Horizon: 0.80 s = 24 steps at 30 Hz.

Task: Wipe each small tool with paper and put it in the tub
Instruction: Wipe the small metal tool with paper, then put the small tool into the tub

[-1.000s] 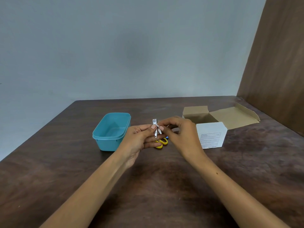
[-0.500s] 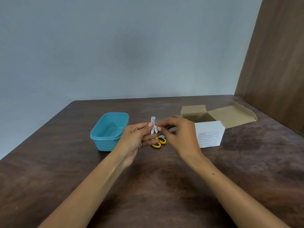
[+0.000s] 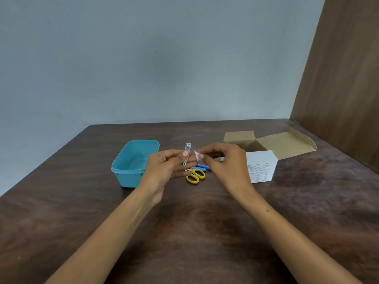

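My left hand [image 3: 164, 167] pinched the nail clipper [image 3: 187, 153]; my right hand [image 3: 223, 160] pinched paper [image 3: 197, 155] just beside it. I judged the tub [image 3: 131, 160] empty, with scissors [image 3: 195, 175] on the desk [image 3: 184, 232] unwiped.

I hold the silver nail clipper [image 3: 187, 153] upright in my left grip [image 3: 164, 167], a white paper scrap [image 3: 197, 155] just beside it; the open blue tub [image 3: 134, 161] sits near the surface's far-left edge.

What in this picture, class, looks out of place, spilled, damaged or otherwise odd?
Nothing stands out. The left hand holds the nail clipper, the right hand pinches a bit of white paper, the blue tub stands upright, and the yellow scissors lie flat on the table.
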{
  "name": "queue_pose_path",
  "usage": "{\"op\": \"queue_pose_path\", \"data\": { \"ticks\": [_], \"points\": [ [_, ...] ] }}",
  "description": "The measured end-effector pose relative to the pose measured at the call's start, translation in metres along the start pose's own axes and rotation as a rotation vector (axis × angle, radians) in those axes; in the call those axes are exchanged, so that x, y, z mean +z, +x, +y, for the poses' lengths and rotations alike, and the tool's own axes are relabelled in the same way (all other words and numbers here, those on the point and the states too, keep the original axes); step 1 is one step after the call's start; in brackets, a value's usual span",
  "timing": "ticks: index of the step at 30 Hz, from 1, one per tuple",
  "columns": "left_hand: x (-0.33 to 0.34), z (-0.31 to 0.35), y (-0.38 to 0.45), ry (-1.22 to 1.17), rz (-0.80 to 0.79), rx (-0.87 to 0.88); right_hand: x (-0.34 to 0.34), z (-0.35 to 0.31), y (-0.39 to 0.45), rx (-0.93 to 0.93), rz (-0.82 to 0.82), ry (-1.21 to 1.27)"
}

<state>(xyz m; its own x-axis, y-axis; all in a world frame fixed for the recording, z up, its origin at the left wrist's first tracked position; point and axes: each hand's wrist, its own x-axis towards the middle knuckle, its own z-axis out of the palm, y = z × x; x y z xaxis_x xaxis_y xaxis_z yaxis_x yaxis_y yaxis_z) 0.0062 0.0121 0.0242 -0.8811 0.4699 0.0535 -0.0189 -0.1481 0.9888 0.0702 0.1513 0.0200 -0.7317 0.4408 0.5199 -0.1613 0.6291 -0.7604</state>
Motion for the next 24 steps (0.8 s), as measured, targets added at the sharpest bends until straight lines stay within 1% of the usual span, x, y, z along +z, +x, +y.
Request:
{"op": "queue_pose_path", "data": {
  "ticks": [6,9,12,16,19,22,24],
  "points": [
    [0.0,0.009,-0.002,0.1,0.018,0.093,0.003,0.0,-0.002,-0.034,0.06,-0.002],
    [-0.008,0.024,-0.001,0.138,-0.005,0.088,0.006,0.0,-0.004,-0.075,0.075,-0.01],
    [-0.023,0.044,0.0,0.231,-0.004,0.108,0.01,-0.001,-0.005,-0.129,0.061,-0.029],
    [-0.051,0.068,0.005,0.418,0.053,0.116,0.015,0.002,-0.006,-0.182,0.041,-0.074],
    [-0.071,0.079,0.012,0.611,0.115,0.09,0.016,0.003,-0.006,-0.197,0.044,-0.076],
    [-0.083,0.078,0.02,0.783,0.166,0.039,0.016,0.004,-0.005,-0.197,0.039,-0.075],
    [-0.086,0.071,0.026,0.891,0.192,0.045,0.015,0.004,-0.005,-0.197,0.04,-0.091]
  ]
}}
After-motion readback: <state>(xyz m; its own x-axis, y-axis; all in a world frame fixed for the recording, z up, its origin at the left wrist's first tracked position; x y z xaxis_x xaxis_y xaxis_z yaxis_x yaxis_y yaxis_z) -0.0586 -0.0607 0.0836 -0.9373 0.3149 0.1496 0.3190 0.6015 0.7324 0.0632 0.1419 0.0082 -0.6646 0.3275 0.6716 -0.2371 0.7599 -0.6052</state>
